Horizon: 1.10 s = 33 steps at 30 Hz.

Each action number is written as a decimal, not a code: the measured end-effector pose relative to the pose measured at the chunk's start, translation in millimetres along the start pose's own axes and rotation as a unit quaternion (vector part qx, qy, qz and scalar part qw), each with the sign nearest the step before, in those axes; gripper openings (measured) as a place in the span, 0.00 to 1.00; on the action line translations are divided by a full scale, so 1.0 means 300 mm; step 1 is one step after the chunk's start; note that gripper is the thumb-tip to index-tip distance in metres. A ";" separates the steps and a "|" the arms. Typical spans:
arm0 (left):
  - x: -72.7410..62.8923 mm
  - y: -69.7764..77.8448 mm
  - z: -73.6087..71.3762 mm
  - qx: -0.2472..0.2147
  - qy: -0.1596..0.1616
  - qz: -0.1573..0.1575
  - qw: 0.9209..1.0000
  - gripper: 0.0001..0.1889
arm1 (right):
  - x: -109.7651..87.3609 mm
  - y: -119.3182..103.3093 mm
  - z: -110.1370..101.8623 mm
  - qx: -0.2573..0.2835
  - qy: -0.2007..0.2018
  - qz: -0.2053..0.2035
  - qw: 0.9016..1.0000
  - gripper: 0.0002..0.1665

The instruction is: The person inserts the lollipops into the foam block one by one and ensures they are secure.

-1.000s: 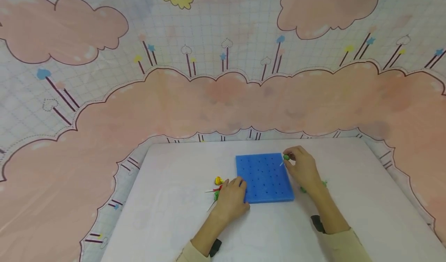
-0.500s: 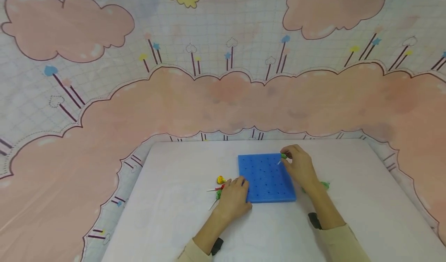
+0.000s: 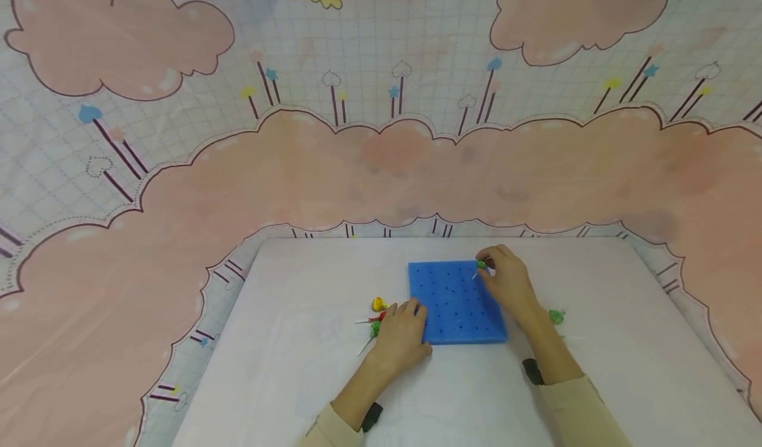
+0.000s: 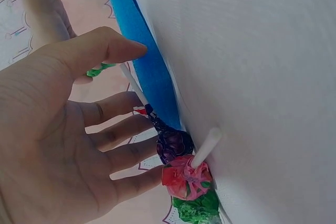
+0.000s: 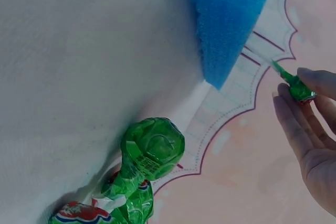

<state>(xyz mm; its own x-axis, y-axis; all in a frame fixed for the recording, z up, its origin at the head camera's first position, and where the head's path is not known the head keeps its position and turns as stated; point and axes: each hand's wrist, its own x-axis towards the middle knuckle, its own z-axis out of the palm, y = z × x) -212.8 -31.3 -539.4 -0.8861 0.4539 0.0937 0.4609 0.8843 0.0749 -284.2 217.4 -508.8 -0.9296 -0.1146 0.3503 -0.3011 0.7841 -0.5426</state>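
Note:
A blue foam board with rows of small holes lies on the white table. My left hand rests at its left edge, fingers extended and thumb at the front side. Over the board's far right corner, my right hand pinches a green-wrapped lollipop between thumb and fingers, its white stick slanting down to the left. Beside the left hand lie a yellow lollipop, a red lollipop and a green lollipop. A dark purple lollipop shows near the left fingers in the left wrist view.
Right of the board, partly behind the right forearm in the head view, lie more green lollipops. The white table ends at a patterned cloth backdrop behind it.
My right hand has moved slightly left with the green lollipop, from the board's right edge to above its far right corner. The left hand stays at the board's left edge.

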 end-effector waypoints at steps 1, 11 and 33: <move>0.000 -0.001 0.002 0.000 0.002 0.001 1.000 0.33 | 0.001 0.001 0.002 0.000 -0.001 0.001 1.000 0.12; 0.004 -0.007 0.004 -0.002 0.001 0.003 1.000 0.32 | 0.015 -0.007 0.017 -0.006 -0.017 0.010 1.000 0.11; 0.001 -0.007 0.008 0.007 0.008 0.013 1.000 0.30 | 0.002 -0.006 0.035 -0.024 -0.033 -0.004 0.999 0.13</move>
<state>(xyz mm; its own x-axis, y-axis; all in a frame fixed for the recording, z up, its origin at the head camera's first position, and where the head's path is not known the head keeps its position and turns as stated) -214.1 -32.9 -541.9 -0.8724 0.4758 0.1117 0.4838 0.8732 0.0585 -286.5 209.4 -515.7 -0.9400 -0.1593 0.3019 -0.2988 0.8116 -0.5020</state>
